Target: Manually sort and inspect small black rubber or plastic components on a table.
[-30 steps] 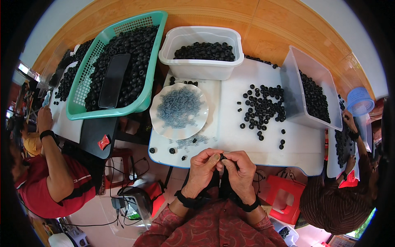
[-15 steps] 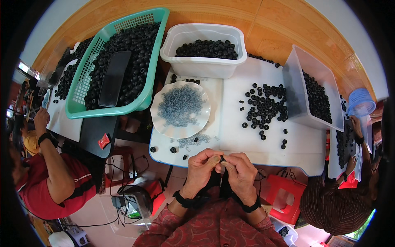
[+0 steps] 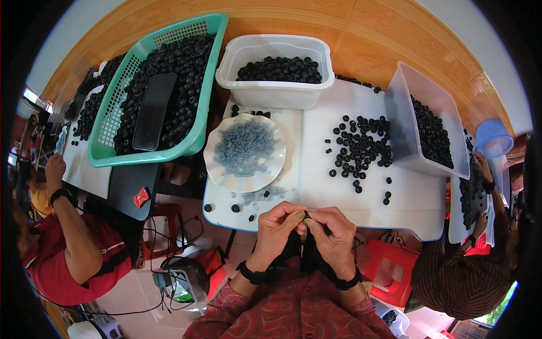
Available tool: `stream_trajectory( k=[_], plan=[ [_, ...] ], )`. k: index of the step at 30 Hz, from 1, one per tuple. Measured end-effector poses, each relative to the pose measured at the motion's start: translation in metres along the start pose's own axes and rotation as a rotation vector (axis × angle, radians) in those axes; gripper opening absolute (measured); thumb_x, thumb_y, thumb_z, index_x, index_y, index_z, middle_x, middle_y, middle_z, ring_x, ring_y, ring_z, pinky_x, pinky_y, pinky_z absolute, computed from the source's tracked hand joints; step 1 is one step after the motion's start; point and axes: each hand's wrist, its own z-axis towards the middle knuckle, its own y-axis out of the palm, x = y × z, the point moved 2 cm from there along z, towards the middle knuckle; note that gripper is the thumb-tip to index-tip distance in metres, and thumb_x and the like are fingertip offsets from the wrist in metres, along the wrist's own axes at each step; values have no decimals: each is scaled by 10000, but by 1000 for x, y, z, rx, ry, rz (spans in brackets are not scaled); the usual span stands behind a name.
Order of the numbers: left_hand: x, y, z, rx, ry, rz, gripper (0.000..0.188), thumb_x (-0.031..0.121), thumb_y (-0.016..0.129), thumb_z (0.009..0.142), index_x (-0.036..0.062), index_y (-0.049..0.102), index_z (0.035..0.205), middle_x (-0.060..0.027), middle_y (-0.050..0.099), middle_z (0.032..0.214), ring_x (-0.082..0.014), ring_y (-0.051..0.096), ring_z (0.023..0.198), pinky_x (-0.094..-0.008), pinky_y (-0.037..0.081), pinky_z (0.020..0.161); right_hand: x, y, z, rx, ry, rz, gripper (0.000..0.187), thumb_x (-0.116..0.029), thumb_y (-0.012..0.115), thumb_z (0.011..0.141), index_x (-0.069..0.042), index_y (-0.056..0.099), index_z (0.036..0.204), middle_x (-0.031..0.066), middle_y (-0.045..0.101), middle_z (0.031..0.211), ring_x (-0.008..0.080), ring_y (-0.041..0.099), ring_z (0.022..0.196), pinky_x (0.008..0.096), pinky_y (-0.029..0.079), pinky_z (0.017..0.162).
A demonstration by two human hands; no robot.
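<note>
At the front edge of the white table, my left hand [image 3: 275, 230] and my right hand [image 3: 333, 236] meet fingertip to fingertip. Pinched between their thumbs and forefingers is a small black part [image 3: 306, 215], largely covered by the fingers. Beyond my left hand stands a white wavy-rimmed plate [image 3: 212, 165] heaped with tiny translucent grey-blue rings [image 3: 245, 148]. More such rings lie loose on the table below it. A few black pieces [image 3: 235, 208] sit near the left front corner. Right of the middle, many round black parts with holes [image 3: 361, 141] are spread out.
A white tub [image 3: 276, 99] and a translucent bin [image 3: 407, 150] hold black parts. At left, a green basket [image 3: 179, 153] of them carries a dark phone [image 3: 154, 113]. People work on both sides, one in a red shirt [image 3: 84, 260]. A red stool [image 3: 389, 277] stands below the table.
My hands stay together at nearly the same spot, with the fingers shifting slightly around the black part. The whole view has moved a little; the table things look unchanged.
</note>
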Motion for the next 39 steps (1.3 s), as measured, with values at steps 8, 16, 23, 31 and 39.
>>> stream_trajectory(
  k=[8, 16, 23, 31, 39],
  plan=[
    [0, 0, -1, -25, 26, 54, 134, 28, 612, 955, -18, 674, 1065, -22, 642, 800, -70, 588, 681, -208, 504, 627, 4, -5, -1, -37, 47, 38, 115, 33, 723, 821, -12, 707, 926, 93, 690, 866, 120, 652, 680, 235, 499, 564],
    [0, 1, 3, -45, 85, 196, 128, 11, 604, 954, -27, 679, 1050, -32, 623, 847, -72, 599, 697, -205, 517, 632, 16, -5, -2, -93, 120, 74, 64, 18, 719, 834, -4, 696, 889, 86, 675, 823, 116, 644, 665, 239, 494, 567],
    [-2, 2, 6, -17, 27, 139, 111, 35, 623, 952, -19, 674, 1034, -37, 667, 843, -60, 608, 698, -205, 529, 624, 6, -5, 4, -59, 118, 74, 76, 19, 687, 870, -12, 694, 939, 90, 672, 854, 123, 637, 646, 256, 499, 560],
    [-2, 13, 21, 31, 62, 332, 126, 42, 621, 951, -23, 677, 1044, -49, 669, 892, -85, 644, 732, -213, 556, 622, 28, -4, 10, -14, 79, -84, 138, 69, 686, 811, -16, 700, 918, 110, 661, 851, 210, 645, 731, 294, 500, 643],
    [-3, 22, 45, -6, 213, 617, 128, -42, 615, 916, -34, 688, 1021, -71, 624, 855, -129, 678, 713, -232, 570, 611, 50, -3, 22, 108, -74, -279, 179, 99, 715, 723, -29, 702, 848, 64, 559, 859, 218, 525, 775, 319, 429, 657]
  ],
)
